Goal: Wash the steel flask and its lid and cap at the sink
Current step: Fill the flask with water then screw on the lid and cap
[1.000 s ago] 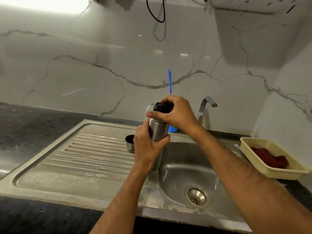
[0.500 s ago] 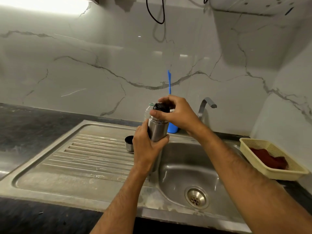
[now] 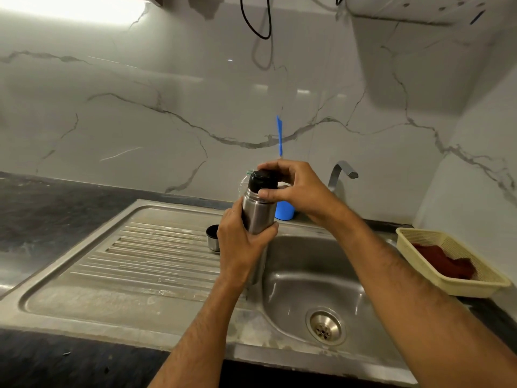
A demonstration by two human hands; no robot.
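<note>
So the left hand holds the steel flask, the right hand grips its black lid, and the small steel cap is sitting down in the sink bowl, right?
Not quite. The head view shows the cap standing on the ribbed draining board, not in the bowl. The rest holds: left hand on the flask, right hand on the lid.

Both forearms were bare and hairy, with no sleeves in view. The left hand [image 3: 242, 245] and right hand [image 3: 300, 189] carried no gloves, rings or watch.
</note>
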